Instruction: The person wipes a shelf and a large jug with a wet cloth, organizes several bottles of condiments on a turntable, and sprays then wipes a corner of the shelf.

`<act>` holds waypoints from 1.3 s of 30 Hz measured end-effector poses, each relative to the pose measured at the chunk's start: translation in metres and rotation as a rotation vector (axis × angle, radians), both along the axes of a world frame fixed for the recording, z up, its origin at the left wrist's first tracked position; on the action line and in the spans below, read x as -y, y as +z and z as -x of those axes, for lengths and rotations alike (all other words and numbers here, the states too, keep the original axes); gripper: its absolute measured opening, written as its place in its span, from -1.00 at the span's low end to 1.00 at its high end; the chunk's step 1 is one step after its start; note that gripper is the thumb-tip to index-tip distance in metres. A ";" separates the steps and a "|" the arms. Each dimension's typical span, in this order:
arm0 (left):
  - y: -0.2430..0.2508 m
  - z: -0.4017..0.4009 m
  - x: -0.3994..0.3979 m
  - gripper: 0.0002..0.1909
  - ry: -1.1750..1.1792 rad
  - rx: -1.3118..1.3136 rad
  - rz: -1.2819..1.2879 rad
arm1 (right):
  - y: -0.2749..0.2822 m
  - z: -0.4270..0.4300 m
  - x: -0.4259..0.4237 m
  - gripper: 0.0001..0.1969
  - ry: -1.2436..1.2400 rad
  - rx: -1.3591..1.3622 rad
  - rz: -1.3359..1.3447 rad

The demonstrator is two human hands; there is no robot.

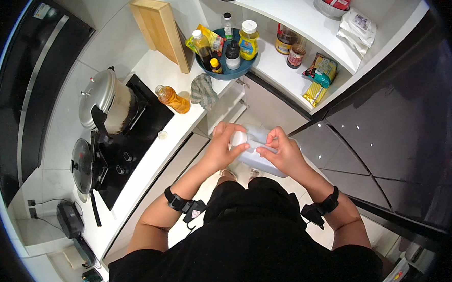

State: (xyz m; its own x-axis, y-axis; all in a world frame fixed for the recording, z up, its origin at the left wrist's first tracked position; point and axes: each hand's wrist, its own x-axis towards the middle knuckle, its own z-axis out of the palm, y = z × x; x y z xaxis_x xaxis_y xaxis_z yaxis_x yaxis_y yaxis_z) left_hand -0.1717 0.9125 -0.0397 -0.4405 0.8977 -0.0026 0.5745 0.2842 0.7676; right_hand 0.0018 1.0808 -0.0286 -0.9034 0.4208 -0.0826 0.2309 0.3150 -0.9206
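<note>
A large translucent plastic jug is in front of me, above the floor and close to my legs. My left hand has its thumb and fingers around the jug's white screw cap. With thumb and fingers, my right hand grips the jug's handle. On the counter to the left stands a glass bottle of amber liquid, with no cap on its mouth. A small pale cap lies near the counter's front edge.
A pressure cooker and a lidded pan sit on the black cooktop. Behind the bottle are a folded cloth, a blue tray of condiments and a wooden board. Shelves hold jars and packets.
</note>
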 end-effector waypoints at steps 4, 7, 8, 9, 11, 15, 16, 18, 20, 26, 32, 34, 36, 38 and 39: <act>0.025 0.007 0.000 -0.45 -0.207 0.470 -0.157 | -0.001 -0.002 -0.002 -0.58 0.018 0.005 0.013; 0.025 0.007 -0.004 -0.51 0.123 0.274 -0.146 | 0.001 0.001 -0.002 -0.59 0.030 -0.058 -0.019; 0.027 0.009 -0.006 -0.51 0.122 0.273 -0.145 | 0.002 0.001 -0.001 -0.59 0.029 -0.059 -0.018; 0.045 0.011 -0.014 -0.55 0.124 0.228 0.195 | 0.002 0.002 -0.001 -0.60 0.037 -0.040 -0.013; 0.046 0.016 -0.016 -0.59 0.121 0.177 0.534 | 0.000 0.003 -0.003 -0.60 0.042 -0.021 -0.008; 0.032 0.010 -0.007 -0.61 -0.393 -0.100 -0.205 | -0.011 0.000 -0.005 -0.61 0.073 0.008 0.017; 0.026 0.003 -0.007 -0.64 -0.114 -0.065 0.014 | -0.014 -0.001 -0.005 -0.61 0.097 0.049 0.032; 0.016 0.002 -0.008 -0.64 0.164 -0.030 0.232 | -0.024 0.001 -0.001 -0.61 0.111 0.082 -0.009; 0.002 0.008 -0.009 -0.61 0.181 0.376 0.520 | -0.029 0.002 -0.003 -0.61 0.127 0.112 -0.052; -0.019 -0.004 0.003 -0.60 -0.192 -0.131 -0.054 | -0.058 0.000 -0.008 -0.59 0.184 0.183 0.061; -0.027 0.004 -0.006 -0.57 -0.031 0.183 0.598 | -0.070 0.009 -0.004 -0.56 0.206 0.274 -0.009; -0.032 0.010 0.001 -0.55 -0.117 0.110 0.479 | -0.081 0.011 -0.004 -0.55 0.243 0.254 0.053; -0.048 0.021 0.007 -0.53 -0.338 -0.181 0.220 | -0.095 0.014 -0.003 -0.54 0.258 0.246 0.060; -0.060 0.027 0.012 -0.52 -0.289 -0.175 0.171 | -0.109 0.021 0.002 -0.53 0.274 0.237 0.065; -0.063 0.030 0.014 -0.50 -0.241 -0.172 0.118 | -0.117 0.026 0.002 -0.51 0.234 0.237 0.056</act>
State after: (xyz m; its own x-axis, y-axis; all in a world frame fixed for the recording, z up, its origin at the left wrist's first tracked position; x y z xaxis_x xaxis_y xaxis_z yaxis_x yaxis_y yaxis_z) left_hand -0.2016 0.8990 -0.1025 -0.2180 0.9743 -0.0568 0.7548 0.2053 0.6229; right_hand -0.0246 1.0788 -0.1455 -0.9279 0.1930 -0.3191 0.3680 0.3349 -0.8674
